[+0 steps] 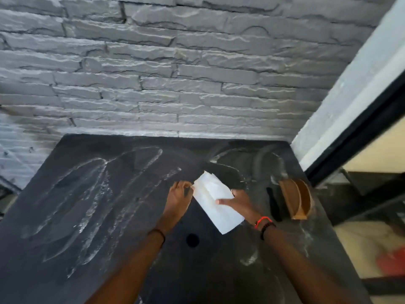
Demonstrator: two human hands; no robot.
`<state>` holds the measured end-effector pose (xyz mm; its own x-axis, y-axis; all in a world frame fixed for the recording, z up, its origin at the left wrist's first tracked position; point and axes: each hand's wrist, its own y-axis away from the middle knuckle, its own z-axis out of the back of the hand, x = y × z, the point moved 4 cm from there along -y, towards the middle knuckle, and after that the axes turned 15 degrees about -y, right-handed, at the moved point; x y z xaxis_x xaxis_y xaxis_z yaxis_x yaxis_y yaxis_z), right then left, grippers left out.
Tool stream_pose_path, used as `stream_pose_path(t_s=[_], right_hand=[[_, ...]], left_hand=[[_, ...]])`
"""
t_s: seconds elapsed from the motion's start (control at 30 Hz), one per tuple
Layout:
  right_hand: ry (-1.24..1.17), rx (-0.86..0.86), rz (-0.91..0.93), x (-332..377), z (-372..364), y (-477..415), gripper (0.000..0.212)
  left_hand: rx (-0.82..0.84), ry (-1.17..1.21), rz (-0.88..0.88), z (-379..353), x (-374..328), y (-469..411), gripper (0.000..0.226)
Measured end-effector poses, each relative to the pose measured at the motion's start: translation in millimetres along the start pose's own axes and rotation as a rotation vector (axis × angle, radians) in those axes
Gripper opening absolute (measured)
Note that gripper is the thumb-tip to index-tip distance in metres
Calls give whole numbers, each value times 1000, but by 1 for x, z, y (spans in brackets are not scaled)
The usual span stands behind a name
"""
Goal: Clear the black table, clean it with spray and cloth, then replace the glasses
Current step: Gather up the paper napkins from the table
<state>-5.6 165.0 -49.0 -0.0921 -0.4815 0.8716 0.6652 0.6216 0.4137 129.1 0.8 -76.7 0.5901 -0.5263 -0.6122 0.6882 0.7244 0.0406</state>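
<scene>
- Stone wall (153,73), grey and rough, rises across the far side; the table butts against it.
- Black table (65,249) fills the near half of the view. No glasses or spray bottle show on it, so it looks cleared and the wiping step seems to be in hand.
- Dark window frame (355,132) runs down the right side, with a blurred room beyond it.
- White streaks (92,205) curve across the left and middle of the table, and fainter ones lie at the right. They read as half-wiped residue, so cleaning is likely not finished.
- White cloth (210,194), folded to a long strip, lies slantwise between the two hands over the middle right of the table. I cannot tell whether it touches the top. It is probably being refolded for a fresh face.
- Wooden holder (295,198) stands near the right edge, not yet moved off.
- Right hand (241,204) holds the cloth's right side, its thumb stretched across the top. The other fingers are mostly hidden.
- Left hand (178,195) pinches the cloth's left edge with curled fingers, keeping it taut.
- Black strip (274,205) lies just left of the holder; what it is I cannot tell.
- Round hole (192,240) sits in the table, near of the hands.
</scene>
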Motion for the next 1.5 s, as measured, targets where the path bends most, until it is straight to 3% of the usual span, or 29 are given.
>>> stream_pose_path(t_s=[0.17, 0.33, 0.5, 0.57, 0.97, 1.17, 1.5], right_hand=[[-178, -230, 43, -4, 86, 14, 27], [-100, -516, 141, -13, 176, 26, 35], [-4, -698, 165, -23, 235, 34, 24], [82, -741, 160, -27, 248, 34, 29], [187, -654, 133, -59, 257, -1, 14], [262, -670, 147, -62, 253, -14, 28], [351, -599, 162, -71, 252, -25, 25]], left_hand=[[39, 93, -121, -35, -69, -8, 18], [84, 154, -173, -82, -137, -14, 17], [171, 212, -187, -133, -194, -15, 14], [182, 210, -188, -149, -210, -17, 14], [247, 139, -187, -199, -254, -27, 16], [252, 132, -153, -209, -252, -29, 18], [288, 123, -118, -220, -246, -33, 17]])
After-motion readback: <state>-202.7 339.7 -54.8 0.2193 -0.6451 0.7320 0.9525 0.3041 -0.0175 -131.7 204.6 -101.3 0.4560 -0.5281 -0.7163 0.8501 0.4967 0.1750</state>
